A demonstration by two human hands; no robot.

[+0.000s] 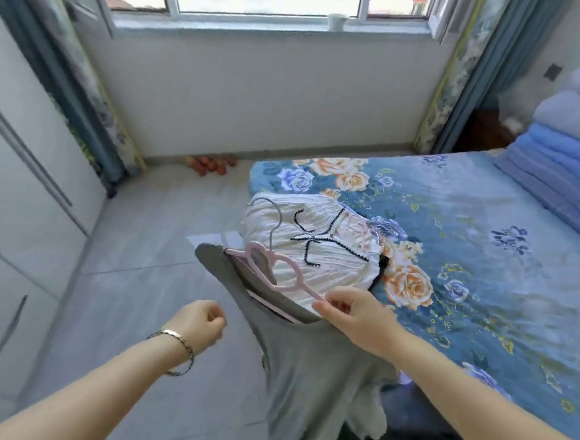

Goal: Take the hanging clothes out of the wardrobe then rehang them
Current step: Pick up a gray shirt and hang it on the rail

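A grey garment (302,368) hangs on a pink hanger (280,270) with a heart-shaped neck and a metal hook. My right hand (354,315) pinches the hanger's right arm and holds it over the bed's near corner. My left hand (202,322), a bracelet on its wrist, is closed in a loose fist left of the garment and touches nothing. Behind the hanger a white ribbed top (318,242) with dark trim and a bow lies on the bed on another pink hanger (358,229). The white wardrobe (15,200) stands at the left.
The bed (485,254) with a blue flowered sheet fills the right side, with folded blue quilts (568,150) stacked at its far end. Grey tiled floor (133,277) runs between wardrobe and bed. Curtains flank the window; a cup (337,21) stands on the sill. Orange slippers (211,165) lie by the wall.
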